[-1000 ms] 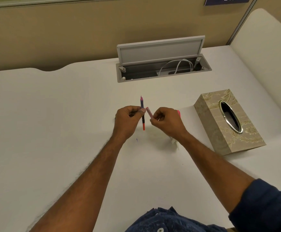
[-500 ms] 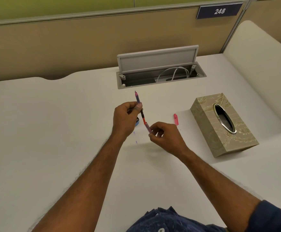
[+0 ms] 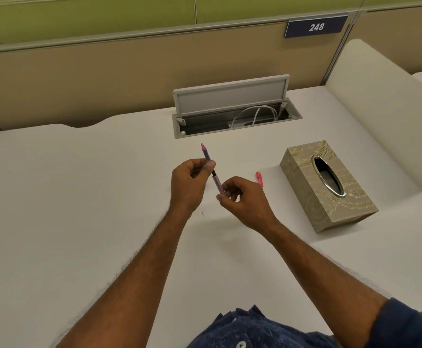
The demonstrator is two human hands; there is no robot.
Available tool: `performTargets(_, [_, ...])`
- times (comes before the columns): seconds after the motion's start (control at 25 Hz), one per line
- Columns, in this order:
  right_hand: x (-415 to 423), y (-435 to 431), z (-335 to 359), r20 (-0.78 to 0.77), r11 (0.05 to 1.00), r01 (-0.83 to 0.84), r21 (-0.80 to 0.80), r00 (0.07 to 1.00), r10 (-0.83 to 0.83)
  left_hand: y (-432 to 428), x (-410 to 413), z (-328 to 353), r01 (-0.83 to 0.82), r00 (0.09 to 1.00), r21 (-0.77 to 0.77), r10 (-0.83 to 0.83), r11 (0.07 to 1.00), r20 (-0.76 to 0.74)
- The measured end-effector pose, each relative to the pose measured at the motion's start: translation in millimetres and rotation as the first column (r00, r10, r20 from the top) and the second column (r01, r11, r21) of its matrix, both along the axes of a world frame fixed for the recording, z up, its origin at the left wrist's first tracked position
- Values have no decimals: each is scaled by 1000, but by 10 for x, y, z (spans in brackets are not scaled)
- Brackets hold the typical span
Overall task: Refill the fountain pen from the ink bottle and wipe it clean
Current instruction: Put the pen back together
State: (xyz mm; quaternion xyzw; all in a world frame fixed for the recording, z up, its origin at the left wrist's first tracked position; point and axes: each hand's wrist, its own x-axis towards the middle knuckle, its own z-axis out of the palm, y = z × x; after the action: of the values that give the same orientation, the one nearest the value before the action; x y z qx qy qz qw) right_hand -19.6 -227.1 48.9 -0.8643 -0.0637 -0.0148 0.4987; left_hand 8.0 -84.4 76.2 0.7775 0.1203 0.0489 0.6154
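Note:
The fountain pen (image 3: 206, 154) is held above the white desk with its nib pointing up and away from me. My left hand (image 3: 189, 183) pinches the pen's front section just below the nib. My right hand (image 3: 242, 199) grips the pink translucent barrel (image 3: 218, 184) at the pen's lower end, and the barrel sits over the pen's rear. The pink pen cap (image 3: 259, 178) lies on the desk to the right of my hands. A sliver of blue shows under my left hand; I cannot tell if it is the ink bottle.
A beige patterned tissue box (image 3: 330, 194) stands to the right, its oval slot facing up. An open cable hatch (image 3: 232, 114) with white cables is set in the white desk (image 3: 79, 197) behind the pen. A partition wall runs along the back.
My right hand brought the pink barrel from beside the pen down to its rear end and slid it on. The view tilted up, and the pink cap came into sight.

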Motion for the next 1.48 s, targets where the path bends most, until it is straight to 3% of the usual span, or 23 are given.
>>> performTargets(0.28, [-31,79,53,-19,967,96,234,995,-95,-21,-100,-25,-4,997,-151,-7,989,-74])
performTargets(0.52, [-50,149,48,-168,858,100,505,986,-16,-12,-125,29,42,995,-197,-59,979,-78])
performTargets(0.64, [-67,218,16,-163,885,139,445,984,-73,-21,-154,11,89,990,-213,-109,973,-84])
performTargets(0.76, [-68,249,36,-221,839,209,502,969,-110,-34,-177,16,131,985,-222,-152,966,-82])
performTargets(1.08, [-113,269,49,-240,866,158,475,970,-45,-38,-179,30,231,964,-253,-257,940,-74])
performTargets(1.48, [-158,224,88,-253,822,174,542,967,-38,-36,-136,38,58,998,-224,-58,973,3])
